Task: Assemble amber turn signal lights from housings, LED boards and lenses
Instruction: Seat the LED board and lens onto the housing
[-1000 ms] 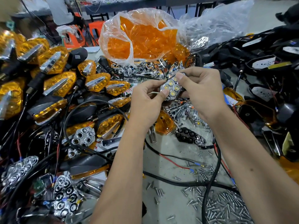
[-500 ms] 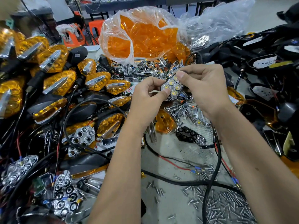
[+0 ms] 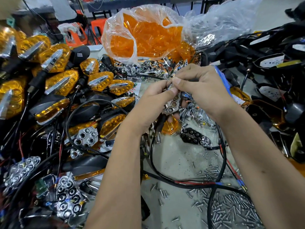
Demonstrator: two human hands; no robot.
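Both hands meet at the table's middle around a chrome honeycomb reflector with its LED board [image 3: 171, 105]. My left hand [image 3: 155, 103] grips its left side, fingers curled. From the right, my right hand [image 3: 201, 90] pinches its top end with thumb and forefinger. The piece now tilts downward, so its chrome cells face me; its upper part is hidden behind my fingers. A loose amber lens [image 3: 170, 127] lies just below the hands. Finished amber turn signals [image 3: 59, 83] are heaped at the left. Black housings [image 3: 272, 63] with wires pile up at the right.
A clear bag of amber lenses [image 3: 145, 35] stands behind the hands, with chrome parts [image 3: 145, 68] heaped before it. Loose screws [image 3: 231, 210] cover the near right table. Black cables [image 3: 165, 176] loop across the middle. Spare chrome reflectors [image 3: 85, 136] lie at the left.
The reflector piece has turned from face-up, yellow LEDs showing, to hanging lower and tilted. My two hands have closed in together over its top end.
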